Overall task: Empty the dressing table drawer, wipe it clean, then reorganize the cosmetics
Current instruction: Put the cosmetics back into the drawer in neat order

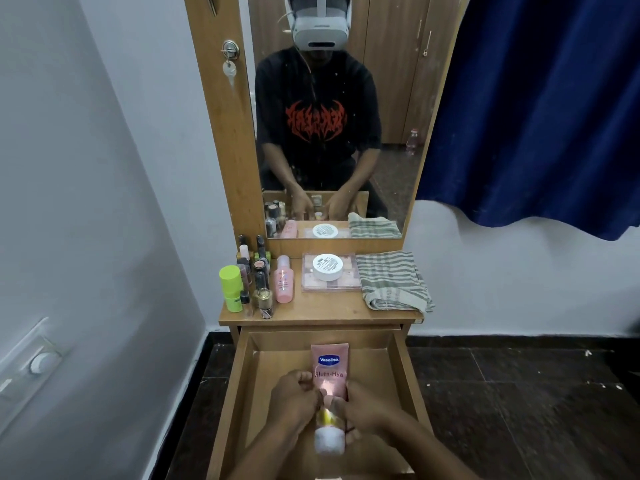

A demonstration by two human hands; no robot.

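The wooden drawer (401, 362) of the dressing table is pulled out below me. Inside it lies a pink Vaseline tube (329, 367) with a white cap toward me. My left hand (294, 396) and my right hand (360, 407) both grip the tube's lower half from either side, low in the drawer. On the tabletop (322, 308) stand several small cosmetic bottles (259, 271), a lime green stick (231, 284), a pink bottle (284, 280), a white jar (327, 266) on a pink palette (311, 287), and a folded striped cloth (391, 278).
A mirror (388, 109) rises behind the tabletop and reflects a person and the items. A blue curtain (540, 105) hangs at the right. A white wall with a switch plate (34, 362) is at the left. Dark tiled floor (519, 403) surrounds the table.
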